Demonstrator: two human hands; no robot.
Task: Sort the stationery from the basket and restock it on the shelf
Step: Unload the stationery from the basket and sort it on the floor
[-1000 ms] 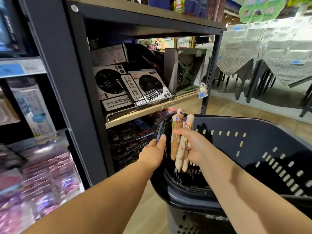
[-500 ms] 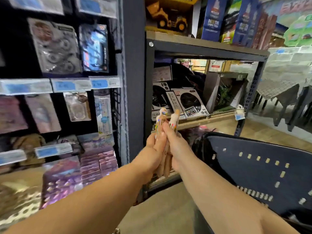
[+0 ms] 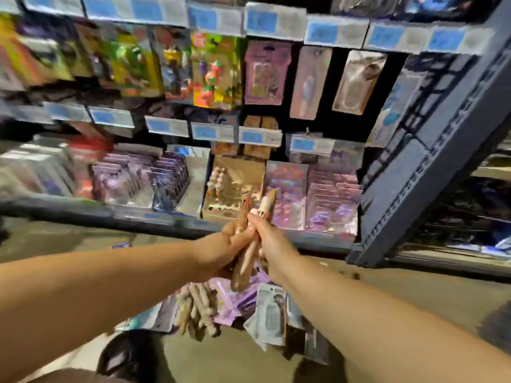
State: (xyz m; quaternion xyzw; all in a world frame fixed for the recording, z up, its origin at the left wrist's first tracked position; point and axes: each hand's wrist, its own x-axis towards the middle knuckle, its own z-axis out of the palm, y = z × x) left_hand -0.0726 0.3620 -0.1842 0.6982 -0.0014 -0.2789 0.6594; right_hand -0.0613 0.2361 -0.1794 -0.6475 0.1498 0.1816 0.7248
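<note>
Both my hands meet at mid-frame around a bundle of thick tan multi-colour pens (image 3: 249,252). My left hand (image 3: 221,250) grips the bundle from the left, and my right hand (image 3: 269,239) grips it from the right, thumb near the pen tops. The pens point up toward a brown cardboard display box (image 3: 235,175) on the lower shelf, which holds similar pens. On the floor below my hands lies a pile of more tan pens (image 3: 197,308) and packaged stationery (image 3: 269,316). The basket is out of view.
A shelf wall with hanging packets and blue price labels (image 3: 260,136) fills the upper view. Purple and pink packs (image 3: 331,200) stand right of the display box. A dark metal rack post (image 3: 420,172) slants at the right. The picture is motion-blurred.
The view has swung left from the basket and toy rack to the stationery shelf. My left hand left the basket rim and joined my right on the pens.
</note>
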